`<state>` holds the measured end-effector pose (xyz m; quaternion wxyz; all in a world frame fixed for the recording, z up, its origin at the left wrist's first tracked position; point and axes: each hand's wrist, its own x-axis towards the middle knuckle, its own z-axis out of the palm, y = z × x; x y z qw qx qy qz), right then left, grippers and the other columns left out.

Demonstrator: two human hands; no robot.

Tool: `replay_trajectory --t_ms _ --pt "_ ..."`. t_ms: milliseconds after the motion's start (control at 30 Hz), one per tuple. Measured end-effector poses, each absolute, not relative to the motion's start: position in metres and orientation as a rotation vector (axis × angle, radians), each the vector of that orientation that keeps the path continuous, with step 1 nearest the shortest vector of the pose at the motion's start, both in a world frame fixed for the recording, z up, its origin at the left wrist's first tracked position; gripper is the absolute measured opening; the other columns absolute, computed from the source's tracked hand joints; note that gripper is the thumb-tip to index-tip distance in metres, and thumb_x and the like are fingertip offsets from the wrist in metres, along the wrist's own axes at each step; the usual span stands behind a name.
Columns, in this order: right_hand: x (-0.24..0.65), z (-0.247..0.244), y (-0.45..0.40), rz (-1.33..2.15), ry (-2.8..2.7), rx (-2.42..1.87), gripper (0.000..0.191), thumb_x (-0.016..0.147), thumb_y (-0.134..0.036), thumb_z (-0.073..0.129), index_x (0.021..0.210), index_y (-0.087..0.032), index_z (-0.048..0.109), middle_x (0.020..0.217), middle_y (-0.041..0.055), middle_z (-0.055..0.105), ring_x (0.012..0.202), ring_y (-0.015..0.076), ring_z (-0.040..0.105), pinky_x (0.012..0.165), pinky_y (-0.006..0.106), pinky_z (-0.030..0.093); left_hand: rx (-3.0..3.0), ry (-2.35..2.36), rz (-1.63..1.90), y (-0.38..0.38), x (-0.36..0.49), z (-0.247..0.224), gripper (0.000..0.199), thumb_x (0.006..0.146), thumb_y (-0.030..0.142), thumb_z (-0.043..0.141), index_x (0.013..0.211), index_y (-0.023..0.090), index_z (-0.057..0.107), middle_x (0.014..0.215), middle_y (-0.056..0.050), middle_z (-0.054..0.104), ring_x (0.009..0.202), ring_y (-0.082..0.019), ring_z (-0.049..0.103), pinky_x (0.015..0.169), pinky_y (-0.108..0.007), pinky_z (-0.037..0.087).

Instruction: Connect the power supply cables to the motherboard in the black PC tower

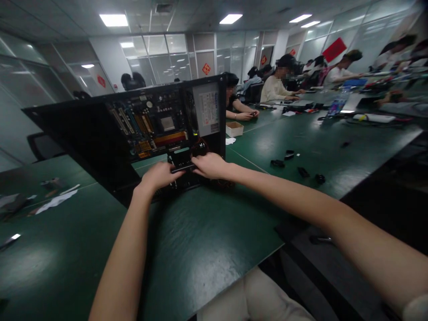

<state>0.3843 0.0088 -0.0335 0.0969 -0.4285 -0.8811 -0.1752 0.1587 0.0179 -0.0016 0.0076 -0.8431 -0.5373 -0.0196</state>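
Note:
An open black computer case (83, 129) stands upright on the green table, its inside facing me. In it are a motherboard (157, 118) and, at the right, a power supply (206, 109) with a label. At the case's lower part, a black drive cage (182, 159) sits between my hands. My left hand (160, 175) is closed on its left side, thumb along the near edge. My right hand (209, 166) is closed on its right side, beside a bundle of dark wires (200, 145). The far sides of my fingers are partly hidden.
Several small black parts (302, 171) lie on the table (254, 209) to the right. A small open box (234, 129) stands behind the case. White paper (56, 201) lies at the left. A co-worker (279, 84) sits across the table, among other people.

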Motion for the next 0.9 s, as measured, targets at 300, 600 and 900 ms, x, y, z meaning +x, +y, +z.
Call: replay_trajectory --t_ms 300,600,900 --pt "0.381 -0.035 0.004 -0.445 -2.522 -1.322 0.045 0.098 -0.051 0.04 0.115 -0.013 0.058 0.102 0.0141 0.07 0.09 0.0288 0.067 0.076 0.035 0.044 -2.615 -1.664 -0.048 0.019 0.158 -0.002 0.064 0.082 0.075 0.039 0.098 0.024 0.075 0.084 -0.01 0.072 0.075 -0.024 0.065 0.058 -0.027 0.039" --pt "0.377 -0.002 0.031 0.142 -2.87 -1.379 0.068 0.095 -0.066 0.029 0.103 -0.013 0.072 0.106 0.0171 0.072 0.095 0.0288 0.067 0.073 0.032 0.048 -2.622 -1.661 -0.064 0.017 0.157 -0.002 0.063 0.083 0.073 0.039 0.094 0.023 0.075 0.084 -0.01 0.072 0.07 -0.023 0.064 0.06 -0.028 0.041" --pt "0.35 -0.009 0.061 0.476 -2.546 -1.508 0.054 0.097 -0.052 0.037 0.115 -0.012 0.068 0.117 0.015 0.069 0.099 0.0251 0.067 0.078 0.03 0.048 -2.61 -1.661 -0.075 0.017 0.156 -0.005 0.062 0.083 0.073 0.039 0.108 0.028 0.073 0.094 -0.011 0.073 0.085 -0.027 0.067 0.069 -0.031 0.046"
